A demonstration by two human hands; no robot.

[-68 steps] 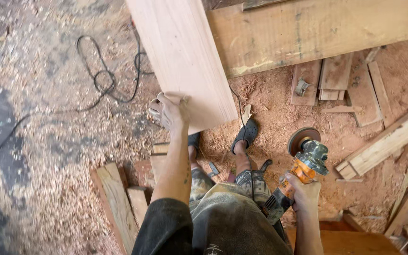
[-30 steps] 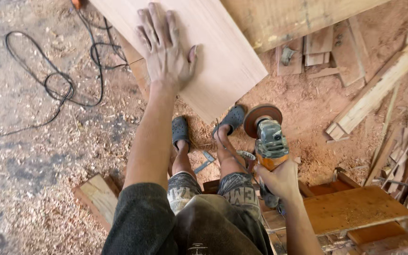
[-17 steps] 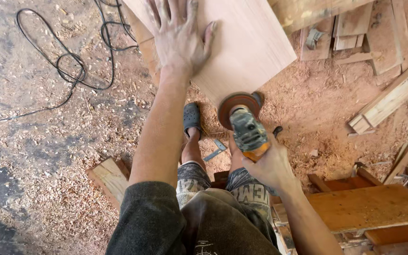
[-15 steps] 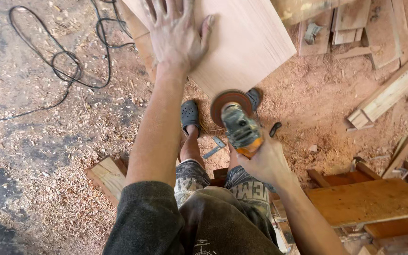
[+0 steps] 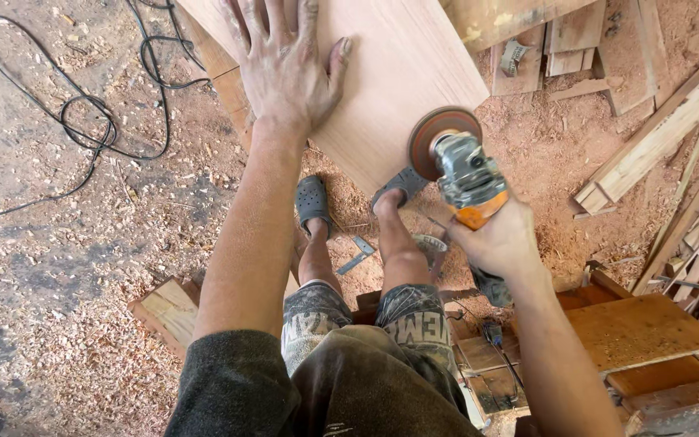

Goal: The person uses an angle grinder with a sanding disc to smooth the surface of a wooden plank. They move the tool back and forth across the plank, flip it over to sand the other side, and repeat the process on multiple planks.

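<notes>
My left hand lies flat, fingers spread, on a wide pale wooden board that slopes up over my feet. An angle grinder with an orange and grey body is gripped in my right hand. Its round brown sanding disc sits at the board's near right edge; whether it touches the wood I cannot tell. Grey clogs on my feet stand in the sawdust under the board.
A black cable loops over the sawdust-strewn floor at the left. Offcuts and planks lie at the right, with a thick beam behind the board. A wooden block sits lower left, an orange-brown bench lower right.
My left hand went from gripping the board's lower edge to lying flat on its face. My right hand brought the grinder from the right up to the board's near edge.
</notes>
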